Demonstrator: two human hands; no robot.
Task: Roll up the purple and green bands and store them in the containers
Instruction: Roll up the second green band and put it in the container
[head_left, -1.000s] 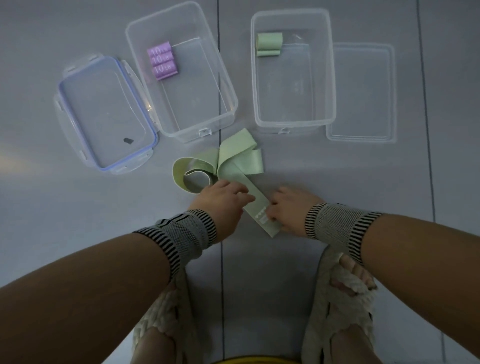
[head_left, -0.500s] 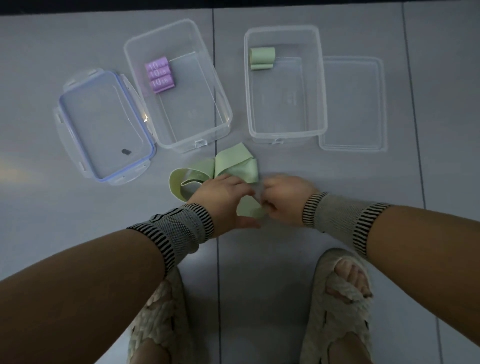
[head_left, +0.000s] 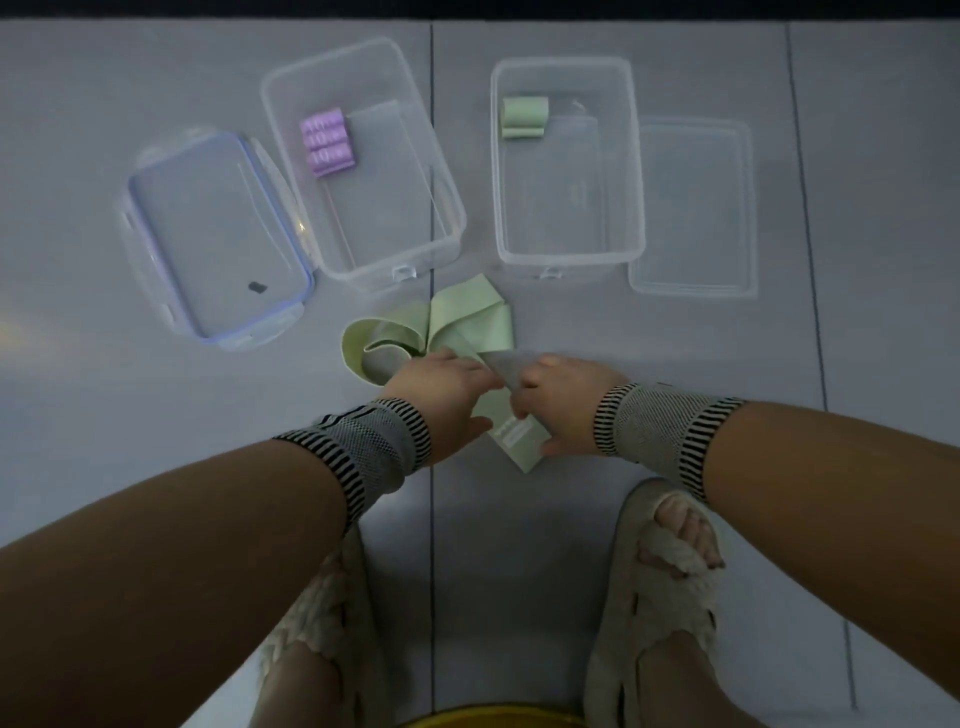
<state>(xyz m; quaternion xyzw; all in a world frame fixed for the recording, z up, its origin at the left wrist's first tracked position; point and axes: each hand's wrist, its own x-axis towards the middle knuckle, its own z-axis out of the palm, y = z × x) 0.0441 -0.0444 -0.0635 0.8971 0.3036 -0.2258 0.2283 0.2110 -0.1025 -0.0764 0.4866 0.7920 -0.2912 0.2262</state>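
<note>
A pale green band lies flat on the grey floor between my hands, its printed end toward me. My left hand and my right hand both pinch it near its middle, fingers curled onto it. More green bands lie tangled just beyond, one forming a loop. Three rolled purple bands sit in the far corner of the left clear container. A rolled green band sits in the far corner of the right clear container.
A blue-rimmed lid lies left of the purple container. A clear lid lies right of the green container. My two sandalled feet stand below my hands on the tiled floor.
My hands came together on the green band, then slid toward its middle; the printed end now sticks out toward me. The view tilted down slightly.
</note>
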